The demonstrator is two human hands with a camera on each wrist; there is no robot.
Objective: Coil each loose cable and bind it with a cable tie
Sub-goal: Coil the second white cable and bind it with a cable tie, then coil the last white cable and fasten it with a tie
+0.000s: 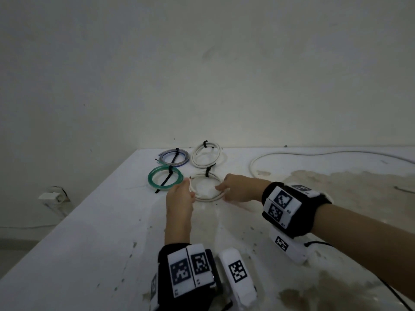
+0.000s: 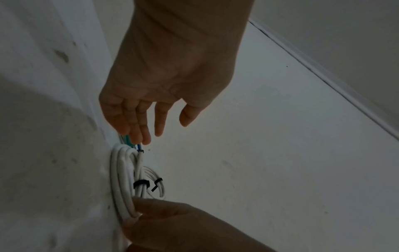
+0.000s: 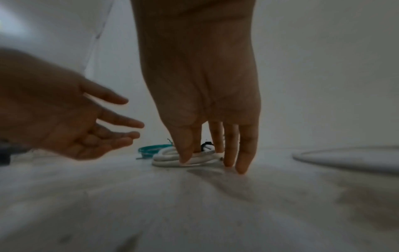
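A white cable coil (image 1: 207,197) (image 2: 121,179) (image 3: 168,162) lies on the white table (image 1: 89,232), bound by a black cable tie (image 1: 207,172) (image 2: 141,183) on its far side. My right hand (image 1: 221,191) (image 3: 205,160) (image 2: 138,209) pinches the coil's right side between thumb and fingers, fingertips down on the table. My left hand (image 1: 189,189) (image 2: 166,131) (image 3: 121,122) is at the coil's left side with straight, spread fingers and holds nothing. Whether it touches the coil is unclear.
Three tied coils lie behind: green (image 1: 165,177), clear-blue (image 1: 171,157) and white (image 1: 207,154). A long loose white cable (image 1: 314,153) (image 3: 345,156) runs along the back right. The table's right part (image 1: 336,187) is stained. A wall socket (image 1: 54,196) sits left of the table.
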